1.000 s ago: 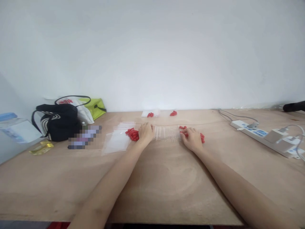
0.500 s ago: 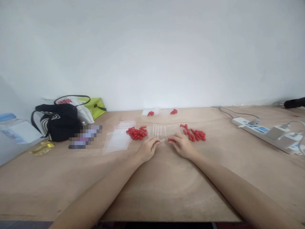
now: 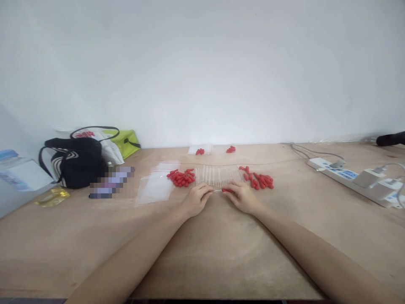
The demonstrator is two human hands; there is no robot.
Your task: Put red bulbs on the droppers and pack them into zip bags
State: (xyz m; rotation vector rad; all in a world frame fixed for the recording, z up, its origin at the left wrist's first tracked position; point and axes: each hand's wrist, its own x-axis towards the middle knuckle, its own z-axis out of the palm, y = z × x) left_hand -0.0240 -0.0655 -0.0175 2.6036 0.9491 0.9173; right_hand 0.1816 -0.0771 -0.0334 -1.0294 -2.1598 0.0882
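My left hand point(image 3: 198, 200) is closed, pinching a thin clear dropper tube point(image 3: 217, 191) that points toward the right. Opposite it, my right hand point(image 3: 243, 197) pinches a red rubber bulb point(image 3: 226, 190) between thumb and fingers. The tube's tip is at the bulb's end; whether it has entered the bulb I cannot tell. Just behind both hands lies a row of clear tubes point(image 3: 218, 174) side by side. A pile of red bulbs point(image 3: 182, 178) sits left of the row, and more red bulbs point(image 3: 262, 181) are scattered at its right.
Clear plastic bags point(image 3: 156, 185) lie at the left. Farther left are a pixelated flat object point(image 3: 112, 182), a black bag point(image 3: 74, 162) and a gold wrapper point(image 3: 53, 196). Small red clusters point(image 3: 230, 149) rest near the wall. A power strip point(image 3: 351, 179) with chargers stands at the right.
The gap between the tube and the red bulb has closed, and the two are now in line end to end. Both hands have come slightly nearer to me.
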